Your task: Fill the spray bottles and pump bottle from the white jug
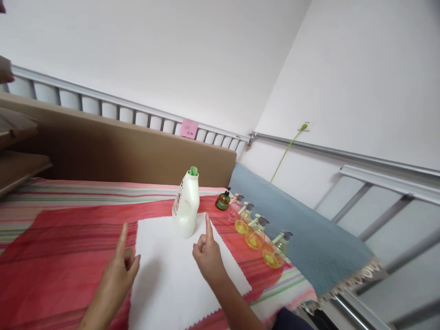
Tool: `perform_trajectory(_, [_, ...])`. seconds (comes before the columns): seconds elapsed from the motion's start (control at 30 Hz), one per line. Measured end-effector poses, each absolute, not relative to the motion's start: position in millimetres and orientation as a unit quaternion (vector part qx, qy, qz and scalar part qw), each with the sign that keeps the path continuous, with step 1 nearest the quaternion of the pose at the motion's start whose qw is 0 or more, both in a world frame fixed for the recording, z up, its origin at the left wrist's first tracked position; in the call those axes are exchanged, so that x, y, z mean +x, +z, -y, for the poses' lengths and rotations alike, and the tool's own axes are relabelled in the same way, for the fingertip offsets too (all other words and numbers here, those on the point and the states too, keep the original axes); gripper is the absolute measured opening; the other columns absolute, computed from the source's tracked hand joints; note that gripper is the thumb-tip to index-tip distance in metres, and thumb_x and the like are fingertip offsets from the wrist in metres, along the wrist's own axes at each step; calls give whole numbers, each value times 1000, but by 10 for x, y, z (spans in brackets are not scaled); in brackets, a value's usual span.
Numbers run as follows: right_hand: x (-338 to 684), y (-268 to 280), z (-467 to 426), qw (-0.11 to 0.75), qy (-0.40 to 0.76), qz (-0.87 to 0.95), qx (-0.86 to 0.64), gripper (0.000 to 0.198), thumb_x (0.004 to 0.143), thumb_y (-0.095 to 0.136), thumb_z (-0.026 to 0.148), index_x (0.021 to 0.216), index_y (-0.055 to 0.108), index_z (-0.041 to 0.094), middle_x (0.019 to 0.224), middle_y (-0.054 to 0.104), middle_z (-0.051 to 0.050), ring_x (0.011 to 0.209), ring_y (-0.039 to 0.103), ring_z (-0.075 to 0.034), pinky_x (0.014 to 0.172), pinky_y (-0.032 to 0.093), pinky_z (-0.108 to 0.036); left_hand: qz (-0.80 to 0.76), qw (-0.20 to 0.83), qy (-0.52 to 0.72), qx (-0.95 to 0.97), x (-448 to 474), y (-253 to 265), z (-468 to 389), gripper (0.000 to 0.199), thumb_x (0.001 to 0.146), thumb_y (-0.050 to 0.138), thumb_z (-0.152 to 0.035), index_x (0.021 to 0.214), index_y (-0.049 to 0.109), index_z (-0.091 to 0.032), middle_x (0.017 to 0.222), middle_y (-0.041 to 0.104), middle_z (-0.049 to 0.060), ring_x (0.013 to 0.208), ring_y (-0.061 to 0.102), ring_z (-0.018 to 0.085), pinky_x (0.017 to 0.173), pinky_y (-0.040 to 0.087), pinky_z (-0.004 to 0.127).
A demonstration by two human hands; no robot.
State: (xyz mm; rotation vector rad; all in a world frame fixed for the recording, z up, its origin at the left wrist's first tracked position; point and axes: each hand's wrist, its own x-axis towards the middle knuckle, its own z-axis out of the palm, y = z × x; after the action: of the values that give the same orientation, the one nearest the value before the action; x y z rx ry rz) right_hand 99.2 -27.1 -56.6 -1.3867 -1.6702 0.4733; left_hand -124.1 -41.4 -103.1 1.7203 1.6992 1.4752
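A large white detergent bottle (186,206) with a side handle stands upright on a white cloth (172,270) with a zigzag edge. Its neck shows a green spout (193,171). My left hand (122,266) hovers left of the bottle, over the cloth's left edge, index finger pointing up, thumb apart and other fingers curled. Closer to the bottle, on its right, my right hand (209,254) also points its index finger up with the other fingers folded in. Neither hand holds anything or touches the bottle.
Along the right stand a dark green pump bottle (223,200), a pink-tinted pump bottle (234,210) and several clear pump bottles with yellow liquid (255,237). A red cloth (68,247) lies beneath. Behind are a brown board (137,156) and a radiator; a blue cover (295,229) lies right.
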Motion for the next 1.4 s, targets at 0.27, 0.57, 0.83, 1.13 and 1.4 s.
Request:
perform_trajectory(0.27, [1103, -609, 287, 488, 120, 670, -546, 72, 76, 44, 14, 142, 15, 18, 57, 35, 7, 52, 40, -14, 58, 35, -26, -651, 81, 494, 570, -1228, -1000, 469, 77, 78, 40, -40, 142, 8, -12, 53, 34, -8, 41, 39, 12, 46, 33, 19])
perform_trajectory(0.57, [1244, -776, 33, 422, 245, 641, -593, 91, 58, 43, 7, 142, 13, 21, 49, 32, 10, 46, 37, -13, 49, 32, -23, -655, 146, 395, 627, -1335, -1365, 220, 80, 74, 35, -23, 141, -6, -10, 50, 31, -10, 42, 40, 13, 46, 28, 21])
perform_trajectory(0.83, [1254, -822, 42, 419, 253, 643, -590, 91, 59, 43, 8, 143, 11, 20, 49, 34, 10, 46, 37, -13, 49, 32, -23, -656, 151, 381, 633, -1309, -1403, 193, 79, 75, 34, -20, 141, -8, -10, 50, 30, -10, 43, 41, 13, 47, 28, 21])
perform_trajectory(1.13, [1273, -888, 64, 411, 277, 631, -596, 91, 58, 43, 6, 142, 12, 23, 49, 32, 11, 44, 36, -12, 46, 32, -22, -634, 204, 358, 654, -1299, -1422, 200, 75, 76, 37, -25, 142, 2, -15, 56, 41, -7, 50, 49, 14, 52, 35, 22])
perform_trajectory(1.4, [1823, -1049, 189, 368, 311, 585, -653, 59, 68, 53, 20, 127, 46, 18, 51, 49, 8, 42, 43, -9, 45, 35, -21, -587, 248, 377, 673, -1419, -1789, 95, 65, 77, 44, -49, 134, 31, -20, 76, 62, 0, 46, 49, 12, 49, 41, 23])
